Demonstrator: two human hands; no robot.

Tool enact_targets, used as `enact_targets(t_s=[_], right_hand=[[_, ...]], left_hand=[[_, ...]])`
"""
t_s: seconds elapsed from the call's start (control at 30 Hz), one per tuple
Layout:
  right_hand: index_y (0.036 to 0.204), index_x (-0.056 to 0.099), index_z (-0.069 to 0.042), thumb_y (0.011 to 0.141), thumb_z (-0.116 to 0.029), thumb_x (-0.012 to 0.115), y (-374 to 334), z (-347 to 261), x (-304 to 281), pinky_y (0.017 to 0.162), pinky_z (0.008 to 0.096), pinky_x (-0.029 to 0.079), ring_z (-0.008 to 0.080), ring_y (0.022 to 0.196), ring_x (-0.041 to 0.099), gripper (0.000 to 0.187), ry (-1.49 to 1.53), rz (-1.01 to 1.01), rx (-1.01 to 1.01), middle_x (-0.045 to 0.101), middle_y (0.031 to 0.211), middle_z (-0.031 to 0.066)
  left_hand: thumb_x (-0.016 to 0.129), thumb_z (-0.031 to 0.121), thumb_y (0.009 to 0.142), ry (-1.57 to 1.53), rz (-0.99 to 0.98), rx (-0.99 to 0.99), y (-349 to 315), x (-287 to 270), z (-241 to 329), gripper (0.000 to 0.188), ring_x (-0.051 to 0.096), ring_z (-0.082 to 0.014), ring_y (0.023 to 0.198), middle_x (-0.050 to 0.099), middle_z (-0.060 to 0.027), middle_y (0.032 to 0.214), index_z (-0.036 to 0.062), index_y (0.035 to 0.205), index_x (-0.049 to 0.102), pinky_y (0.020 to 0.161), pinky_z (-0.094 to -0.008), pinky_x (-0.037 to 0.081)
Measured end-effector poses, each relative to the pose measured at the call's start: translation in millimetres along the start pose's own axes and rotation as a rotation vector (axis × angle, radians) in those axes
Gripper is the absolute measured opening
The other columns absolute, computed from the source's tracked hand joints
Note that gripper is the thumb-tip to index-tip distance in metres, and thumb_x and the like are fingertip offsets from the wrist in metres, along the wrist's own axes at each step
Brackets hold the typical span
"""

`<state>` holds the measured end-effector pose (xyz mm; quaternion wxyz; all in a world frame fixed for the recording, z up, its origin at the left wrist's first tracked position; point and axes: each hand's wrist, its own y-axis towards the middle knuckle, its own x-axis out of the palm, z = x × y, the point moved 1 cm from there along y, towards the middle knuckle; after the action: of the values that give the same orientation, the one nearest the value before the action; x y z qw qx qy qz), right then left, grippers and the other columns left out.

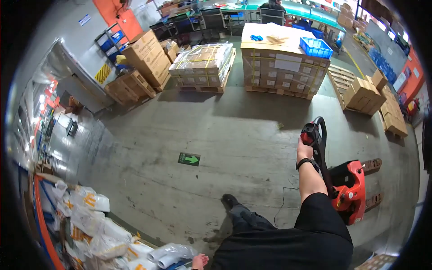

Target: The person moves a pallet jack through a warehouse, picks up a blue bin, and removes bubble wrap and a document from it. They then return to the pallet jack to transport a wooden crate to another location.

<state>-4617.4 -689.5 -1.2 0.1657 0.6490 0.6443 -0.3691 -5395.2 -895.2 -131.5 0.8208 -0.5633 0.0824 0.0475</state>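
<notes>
My right arm stretches out to a red and black electric pallet jack [355, 191]. My right hand [304, 150] is closed on the black control handle [320, 135], next to its red button; part of the fingers is hidden behind the grip. The jack's two forks [372, 165] point away to the right, bare and low at the floor. At the lower edge my left hand [200, 261] hangs with its fingers loosely apart and nothing in them. Beside it lie clear-wrapped white rolls [171, 255], which it does not seem to touch.
Ahead stand a tall wrapped pallet of cartons [283, 72] with a blue crate [316, 47] on top, and a lower one [200, 67]. Cartons [362, 95] sit on a wooden pallet at right. White bags [90, 220] fill a rack at lower left. A thin cable [282, 204] lies on the floor.
</notes>
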Motion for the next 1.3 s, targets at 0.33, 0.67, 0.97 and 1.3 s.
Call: enact_targets(t_s=[0.33,0.67,0.97,1.3], right_hand=[[0.109,0.073,0.002,0.074,-0.067,0.076,-145,-110,127,0.095,0.0444,0.052,0.0391,0.111,0.067,0.078,-0.124,-0.055,0.003,0.071,0.115,0.0254],[0.117,0.066,0.013,0.073,-0.075,0.073,-291,-266,255,0.106,0.0419,0.046,0.0387,0.124,0.060,0.099,0.008,-0.056,-0.089,0.062,0.130,0.0316],[0.109,0.071,0.006,0.081,-0.069,0.069,-504,-405,461,0.094,0.0443,0.052,0.0394,0.116,0.065,0.080,0.155,-0.240,-0.103,0.069,0.116,0.0281],[0.104,0.071,0.001,0.076,-0.064,0.077,-660,-494,685,0.094,0.0465,0.054,0.0395,0.109,0.068,0.071,0.145,-0.194,-0.030,0.072,0.110,0.0250]], left_hand=[[0.046,0.028,0.105,0.148,-0.235,0.212,150,-163,224,0.037,0.069,-0.0317,0.102,0.071,-0.0186,0.110,-0.0024,0.118,0.062,0.087,-0.0410,0.055],[0.062,0.034,0.096,0.180,-0.305,0.137,210,-303,485,0.032,0.066,-0.0280,0.098,0.070,-0.0116,0.107,0.0086,0.116,0.063,0.084,-0.0426,0.054],[0.062,0.032,0.094,0.237,-0.195,0.284,290,-437,743,0.020,0.066,-0.0209,0.089,0.071,-0.0061,0.091,0.0127,0.098,0.066,0.080,-0.0381,0.052],[0.050,0.027,0.104,0.463,-0.332,0.436,384,-459,999,0.032,0.072,-0.0254,0.085,0.073,-0.0153,0.097,0.0002,0.115,0.063,0.073,-0.0341,0.058]])
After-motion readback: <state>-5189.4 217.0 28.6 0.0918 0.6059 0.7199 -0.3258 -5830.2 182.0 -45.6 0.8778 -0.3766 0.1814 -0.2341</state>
